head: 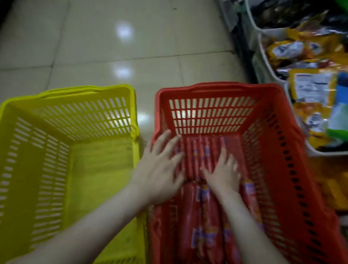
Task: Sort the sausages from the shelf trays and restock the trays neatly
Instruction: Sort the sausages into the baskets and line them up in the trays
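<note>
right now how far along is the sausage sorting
Done: a batch of sausages already lies in the red basket. In hand: left hand and right hand rest flat on them. Left: the yellow basket looks empty, and the shelf trays hold jumbled packets, not restocked.

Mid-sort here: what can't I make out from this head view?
1. Sausages count, head view: left hand and right hand cover part of them.
2. Sausage labels: motion blur, unreadable.
3. Shelf trays: cut off by right edge, packets blurred.
4. Red basket near end: cut off by bottom edge.
</note>
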Available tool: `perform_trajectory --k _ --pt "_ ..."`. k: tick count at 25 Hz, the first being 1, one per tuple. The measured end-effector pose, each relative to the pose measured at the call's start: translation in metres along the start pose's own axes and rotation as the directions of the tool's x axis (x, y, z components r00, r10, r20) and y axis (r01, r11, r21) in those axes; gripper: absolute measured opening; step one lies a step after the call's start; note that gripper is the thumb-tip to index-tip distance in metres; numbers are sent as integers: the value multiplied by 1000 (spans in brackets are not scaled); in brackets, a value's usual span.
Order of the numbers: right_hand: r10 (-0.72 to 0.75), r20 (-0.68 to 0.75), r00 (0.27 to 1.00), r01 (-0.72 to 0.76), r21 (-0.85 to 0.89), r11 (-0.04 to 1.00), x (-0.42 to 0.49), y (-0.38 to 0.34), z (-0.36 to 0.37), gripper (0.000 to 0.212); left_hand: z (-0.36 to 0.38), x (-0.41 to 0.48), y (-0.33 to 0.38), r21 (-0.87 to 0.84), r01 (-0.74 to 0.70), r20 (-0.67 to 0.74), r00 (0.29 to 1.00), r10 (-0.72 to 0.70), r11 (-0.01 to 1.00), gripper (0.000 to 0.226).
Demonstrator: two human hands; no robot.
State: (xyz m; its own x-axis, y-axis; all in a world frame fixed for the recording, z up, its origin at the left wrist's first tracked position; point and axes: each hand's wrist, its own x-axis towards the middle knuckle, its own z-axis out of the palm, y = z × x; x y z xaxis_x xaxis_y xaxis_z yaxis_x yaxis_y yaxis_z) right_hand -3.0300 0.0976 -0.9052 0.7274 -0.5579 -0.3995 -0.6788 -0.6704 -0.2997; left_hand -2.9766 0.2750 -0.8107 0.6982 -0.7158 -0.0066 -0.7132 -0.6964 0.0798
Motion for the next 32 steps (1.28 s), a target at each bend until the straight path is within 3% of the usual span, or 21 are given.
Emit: perform_trajectory --k 4,7,9,13,15,18,23,25,26,27,28,29,32 --pt "173 209 963 -156 -94 983 44 4 21 128 3 0 -3 40 14 -5 1000 -14 999 50" --pt "188 196 962 -206 71 976 56 -2 27 127 6 -1 -2 56 35 -8 999 -35 998 53" --pt "204 218 955 -255 241 936 61 -4 30 96 5 -1 -1 67 34 -8 999 -34 997 53" --pt "188 229 955 -255 309 916 65 1 31 31 7 -1 -2 75 32 -6 999 -32 997 54" --pt "223 218 950 -303 478 825 63 2 27 19 5 0 -4 69 42 11 999 -43 997 54" --pt "206 213 955 -296 715 633 46 -4 12 20 7 1 -5 56 39 9 999 -40 998 49" --pt "76 199 977 -213 888 408 -19 -8 -40 16 7 -3 -5 78 23 -44 999 -20 997 46" --pt "-16 209 978 -193 930 313 -64 6 -69 14 -7 -5 25 -76 98 -92 990 -105 992 43" --pt "-62 204 977 -181 947 266 -89 15 -83 15 -19 -6 49 -284 162 -14 985 -173 945 43" --pt "-91 184 979 -160 961 226 -117 24 -97 17 -33 -7 78 -523 261 157 965 -209 812 43" --pt "-97 156 983 -135 971 198 -144 35 -109 21 -49 -13 107 -704 356 344 928 -144 614 46" --pt "-65 116 991 -102 978 180 -175 50 -123 25 -66 -21 138 -800 398 434 901 -26 450 47" --pt "68 27 997 -36 990 136 -271 102 -155 31 -89 -63 216 -911 358 398 893 210 207 35"
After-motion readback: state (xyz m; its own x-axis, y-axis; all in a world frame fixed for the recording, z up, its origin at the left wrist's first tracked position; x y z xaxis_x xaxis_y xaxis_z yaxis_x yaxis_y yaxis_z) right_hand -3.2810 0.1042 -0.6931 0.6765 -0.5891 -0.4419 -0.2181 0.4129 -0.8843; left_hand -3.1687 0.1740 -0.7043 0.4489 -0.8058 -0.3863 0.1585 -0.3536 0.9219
